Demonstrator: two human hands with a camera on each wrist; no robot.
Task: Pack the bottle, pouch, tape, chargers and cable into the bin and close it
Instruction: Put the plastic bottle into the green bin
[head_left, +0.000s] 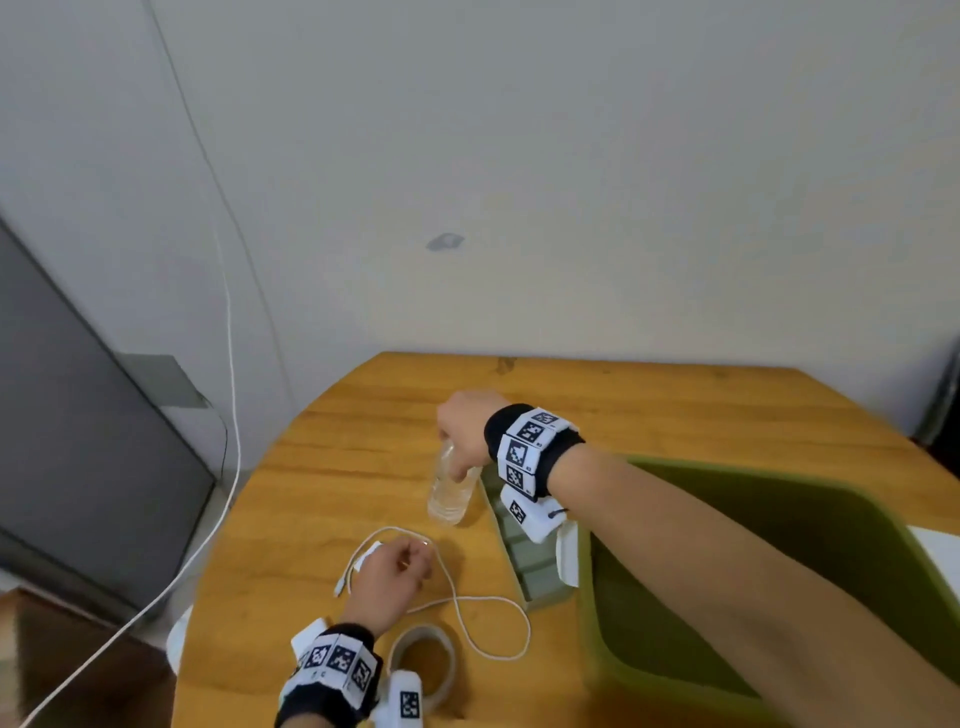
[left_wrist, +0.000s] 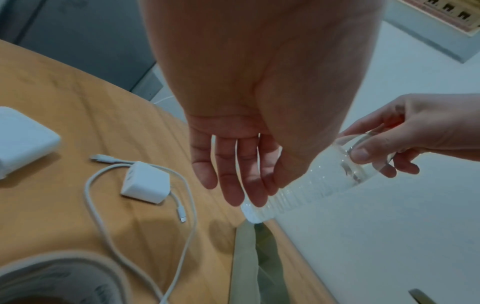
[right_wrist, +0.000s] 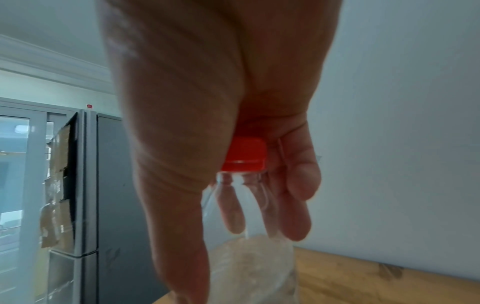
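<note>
Head view: the right hand grips the clear bottle near its top; its long axis tilts, base toward the left hand, whose fingers hang loosely above the cable.

Left wrist view: straight fingers, nothing held, charger beside them.

Right wrist view: fingers curl just below the red cap.
</note>
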